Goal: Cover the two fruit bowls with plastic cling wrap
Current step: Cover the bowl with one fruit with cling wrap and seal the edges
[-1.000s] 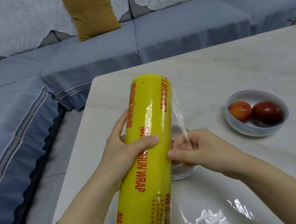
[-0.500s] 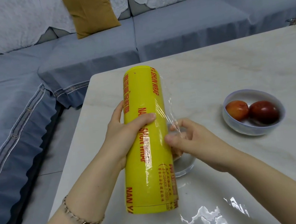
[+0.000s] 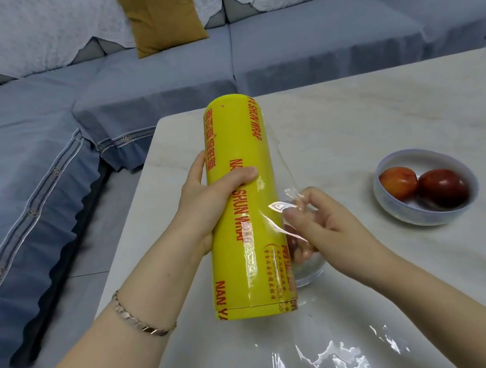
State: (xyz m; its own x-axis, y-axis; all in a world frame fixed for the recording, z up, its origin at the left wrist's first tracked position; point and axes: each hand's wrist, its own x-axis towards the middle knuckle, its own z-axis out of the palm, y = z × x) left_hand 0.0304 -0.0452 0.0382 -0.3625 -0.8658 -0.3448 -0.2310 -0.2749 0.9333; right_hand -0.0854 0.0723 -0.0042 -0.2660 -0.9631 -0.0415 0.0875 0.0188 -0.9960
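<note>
A big yellow roll of cling wrap (image 3: 238, 166) with red lettering is held above the table, its far end pointing away from me. My left hand (image 3: 207, 207) grips the roll round its middle. My right hand (image 3: 321, 226) pinches the loose clear film edge (image 3: 285, 206) just right of the roll. Beneath that hand sits a clear glass bowl (image 3: 310, 270) with reddish fruit, mostly hidden by the roll and hand. A white bowl (image 3: 392, 204) with two red fruits stands uncovered at the right.
The pale marble table (image 3: 382, 122) has its left edge close to the roll. A crumpled sheet of clear film (image 3: 335, 357) lies on the near part of the table. A blue-grey sofa (image 3: 309, 42) with a mustard cushion (image 3: 163, 12) runs behind and to the left.
The roll has shifted away from me and sits higher in view. My right hand has pulled the film edge a little out from the roll and to the right.
</note>
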